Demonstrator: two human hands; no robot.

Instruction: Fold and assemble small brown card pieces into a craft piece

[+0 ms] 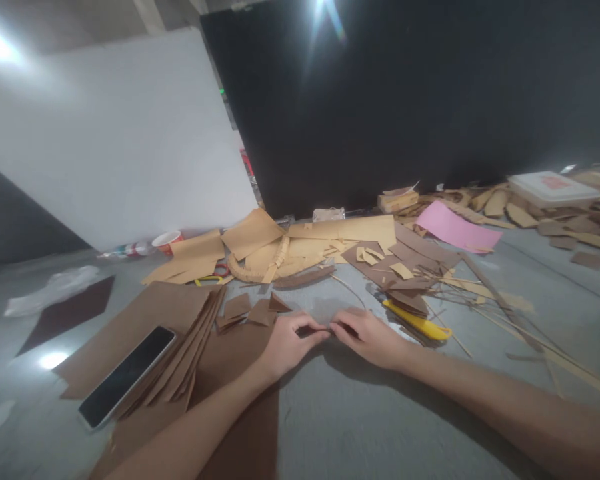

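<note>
With the hands taken as the centre of the dial, the person's left hand (287, 343) is reaching in from seven o'clock and the right hand (370, 337) from four. The two are coming close together, thumbs and forefingers pinching a small dark piece (331, 329) just above the grey table (340, 427); the fingers are hiding most of it, so its kind cannot be told. At about nine o'clock, a phone (127, 377) is lying on a stack of brown sheets (165, 307), while small brown pieces (237, 305) are resting nearer the left hand. A yellow handle (417, 321) is lying at three o'clock, near the right hand. A curved tan strip (250, 272) is spreading out between ten and eleven, a paper cup (166, 241) is standing at ten, and a pink sheet (457, 227) is lying at two.
</note>
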